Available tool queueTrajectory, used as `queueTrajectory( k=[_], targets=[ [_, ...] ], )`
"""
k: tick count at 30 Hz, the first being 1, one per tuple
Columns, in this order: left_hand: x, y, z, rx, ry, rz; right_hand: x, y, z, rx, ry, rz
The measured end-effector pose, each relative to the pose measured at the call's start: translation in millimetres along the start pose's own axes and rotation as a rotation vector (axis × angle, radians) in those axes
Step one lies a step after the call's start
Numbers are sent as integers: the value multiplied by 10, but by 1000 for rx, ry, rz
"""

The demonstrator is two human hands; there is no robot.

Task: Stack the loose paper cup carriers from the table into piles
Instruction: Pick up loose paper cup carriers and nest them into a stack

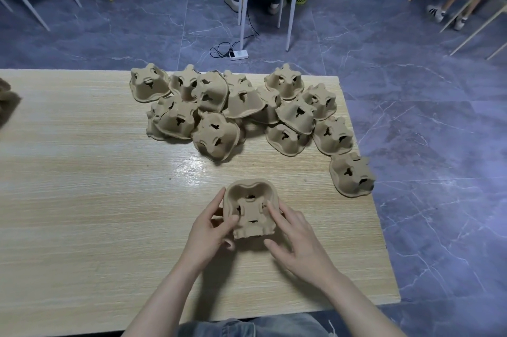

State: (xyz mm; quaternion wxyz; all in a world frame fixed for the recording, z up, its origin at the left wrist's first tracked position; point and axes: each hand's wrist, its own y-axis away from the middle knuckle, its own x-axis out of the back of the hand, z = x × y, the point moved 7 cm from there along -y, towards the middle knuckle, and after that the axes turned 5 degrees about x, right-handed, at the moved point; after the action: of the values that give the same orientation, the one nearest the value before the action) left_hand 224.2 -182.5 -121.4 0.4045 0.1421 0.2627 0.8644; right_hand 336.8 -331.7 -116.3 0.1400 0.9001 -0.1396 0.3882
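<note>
Two hands, left hand [211,229] and right hand [299,240], cupping carrier [251,210]

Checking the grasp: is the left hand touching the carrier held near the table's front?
Touching. The head view shows the left hand with its thumb and fingers wrapped on the held carrier at its left side.

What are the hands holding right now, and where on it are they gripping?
Both hands hold one paper cup carrier above the table: the left hand grips its left side, the right hand its right side.
</note>
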Motion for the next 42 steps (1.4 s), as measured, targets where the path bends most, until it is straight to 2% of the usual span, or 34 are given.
queueTrajectory(
  k=[3, 6, 9, 12, 14, 17, 19, 21, 23, 25, 30, 36, 42],
  targets=[
    [-67, -21, 11, -4, 3, 4, -45, 32, 45, -5, 128, -81],
    [-98, -61, 30, -8, -11, 1, -89, 63, 101, -37, 141, -149],
    [-140, -99, 49, -12, -31, -7, -12, 70, 128, -38, 92, -104],
    [-187, -131, 43, -13, -47, -5, 281, 52, 261, -85, 33, 59],
    [-197, -140, 33, -12, -45, 5, 629, 40, 464, -165, 25, 238],
    [-177, -125, 22, -12, -39, 12, 1252, 17, 813, -289, 144, 536],
    [-148, -110, 12, -12, -34, 22, 1542, -36, 1089, -468, 227, 597],
    [-112, -97, 4, -13, -29, 39, 1642, -92, 1425, -665, 227, 510],
    [-73, -86, -8, -10, -30, 55, 1586, -149, 1625, -730, 133, 386],
    [-36, -72, -16, -8, -31, 69, 1505, -173, 1669, -722, 43, 342],
    [31, -67, -44, 0, -15, 77, 1459, -193, 1503, -672, 111, 333],
    [75, -67, -48, 0, -8, 98, 1385, -282, 1193, -568, 1, 268],
    [154, -25, -77, 10, 35, 138, 889, -191, 1239, -689, -178, 34]
  ],
)
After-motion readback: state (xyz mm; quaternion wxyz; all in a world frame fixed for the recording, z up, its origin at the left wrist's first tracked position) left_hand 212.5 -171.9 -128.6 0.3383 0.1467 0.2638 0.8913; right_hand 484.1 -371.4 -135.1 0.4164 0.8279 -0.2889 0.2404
